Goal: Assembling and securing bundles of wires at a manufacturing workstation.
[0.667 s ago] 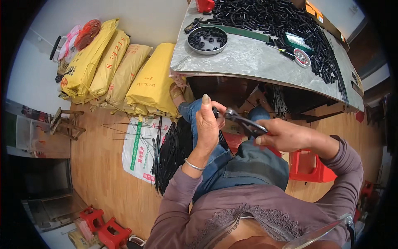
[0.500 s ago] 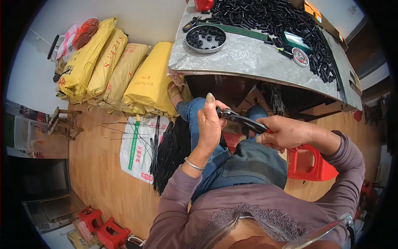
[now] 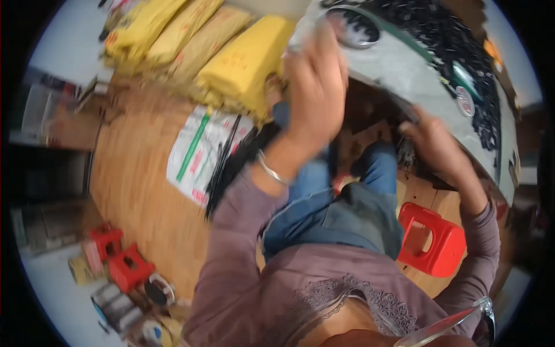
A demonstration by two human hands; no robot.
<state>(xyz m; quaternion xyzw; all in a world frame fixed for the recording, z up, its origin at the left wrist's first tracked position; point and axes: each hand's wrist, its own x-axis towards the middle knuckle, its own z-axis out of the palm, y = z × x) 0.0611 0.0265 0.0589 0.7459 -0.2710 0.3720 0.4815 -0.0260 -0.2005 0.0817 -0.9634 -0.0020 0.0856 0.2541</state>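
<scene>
My left hand is raised over the table's near left edge, close beside the round metal tray of small black parts. Motion smears its fingers, so whether they hold anything is unclear. Lower and to the right, my right hand is closed around the pliers, whose dark jaws point up and left toward the table edge. The pliers are blurred too, and I cannot see whether anything sits in their jaws.
Many short black tubes cover the back of the grey table. A small round dish lies at its right. Yellow sacks stand at the left; black rods lie by my leg. A red stool stands right.
My left hand has moved up and away from the pliers, toward the round tray. My right hand has shifted right and up with the pliers. The whole view has turned and tilted.
</scene>
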